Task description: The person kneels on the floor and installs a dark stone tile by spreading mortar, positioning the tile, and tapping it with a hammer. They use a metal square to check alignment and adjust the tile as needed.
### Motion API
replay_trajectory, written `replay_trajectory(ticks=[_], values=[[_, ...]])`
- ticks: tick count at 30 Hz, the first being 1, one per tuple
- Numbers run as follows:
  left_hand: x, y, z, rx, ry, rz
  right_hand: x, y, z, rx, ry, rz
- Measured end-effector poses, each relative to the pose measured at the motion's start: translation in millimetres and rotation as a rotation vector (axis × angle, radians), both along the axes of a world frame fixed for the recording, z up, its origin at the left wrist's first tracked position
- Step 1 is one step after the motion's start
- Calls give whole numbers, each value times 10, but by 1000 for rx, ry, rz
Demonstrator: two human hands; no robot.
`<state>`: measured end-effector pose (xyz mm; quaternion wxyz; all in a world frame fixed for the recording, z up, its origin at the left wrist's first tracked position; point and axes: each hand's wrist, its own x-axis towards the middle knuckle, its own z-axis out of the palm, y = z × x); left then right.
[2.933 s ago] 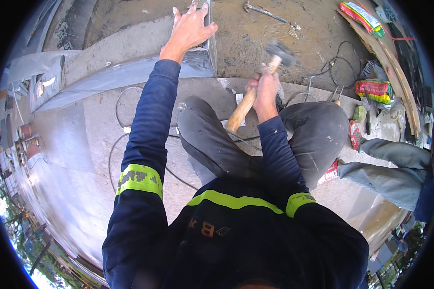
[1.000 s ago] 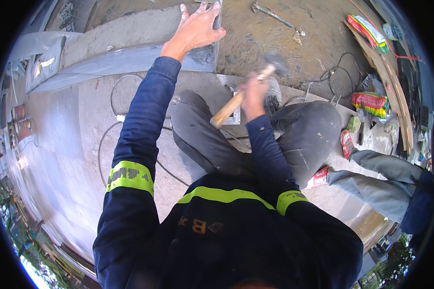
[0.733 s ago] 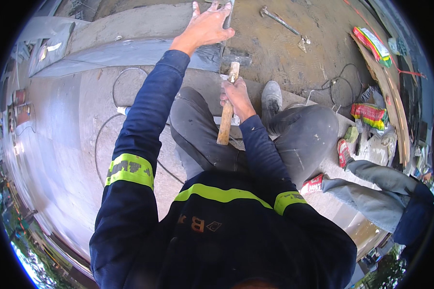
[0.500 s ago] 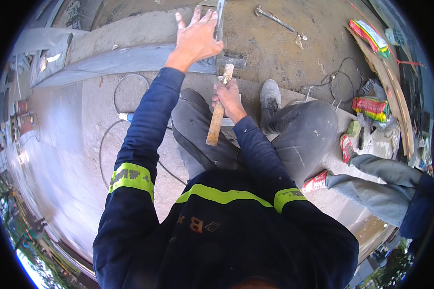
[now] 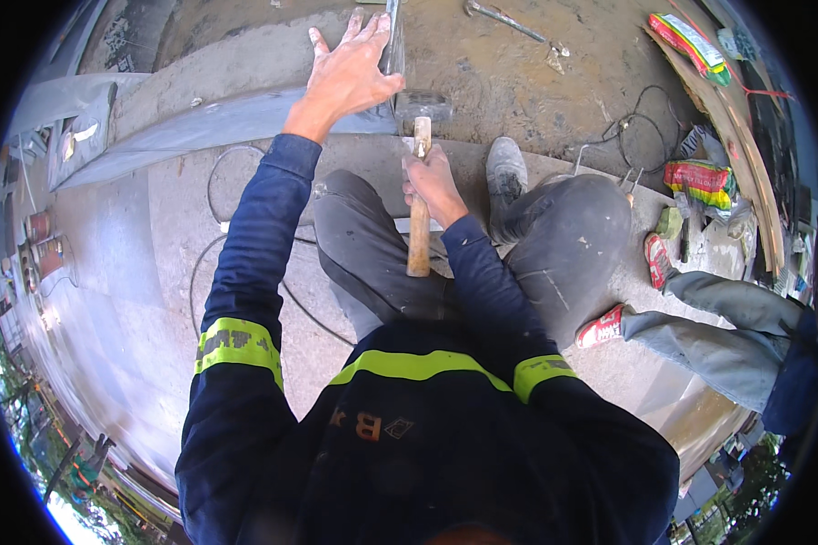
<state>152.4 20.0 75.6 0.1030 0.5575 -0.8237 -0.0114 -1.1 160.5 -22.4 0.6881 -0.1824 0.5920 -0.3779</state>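
Observation:
My right hand point(image 5: 434, 184) is closed around the wooden handle of a mallet point(image 5: 419, 241), whose broad dark head points away from me. The head is beside the right end of a long grey slab point(image 5: 191, 128); I cannot tell whether they touch. My left hand point(image 5: 353, 76) lies palm down with fingers spread on the slab's top near that end. Against the end, just right of my left fingers, stands a thin straight grey strip point(image 5: 395, 36).
A claw hammer point(image 5: 504, 18) lies on the wet sandy ground ahead. Red and yellow bags point(image 5: 700, 184) and wooden planks point(image 5: 741, 154) line the right side. Another person's legs in red shoes point(image 5: 600, 327) are close at right. A dark cable point(image 5: 291, 295) runs across the floor at left.
The mallet has swung so that its handle points more straight away from me. My left hand stays spread on the slab; the whole view has shifted slightly.

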Motion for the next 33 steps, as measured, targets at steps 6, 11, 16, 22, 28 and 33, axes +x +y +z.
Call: replay_trajectory(ticks=[6,11,16,22,28,33], values=[[38,6,49,46,-44,9,-419,-242,-62,-40,-99,-131],[13,28,115,72,-10,24,-357,-267,72,-192,57,-476],[-9,20,143,102,-26,26,-15,-2,142,-156,100,100],[152,281,340,-201,2,48,34,4,142,-136,32,97],[71,870,149,-131,106,434,242,97,35,-207,-12,13],[-95,648,-261,-395,237,499,284,129,-12,-211,7,-20]])
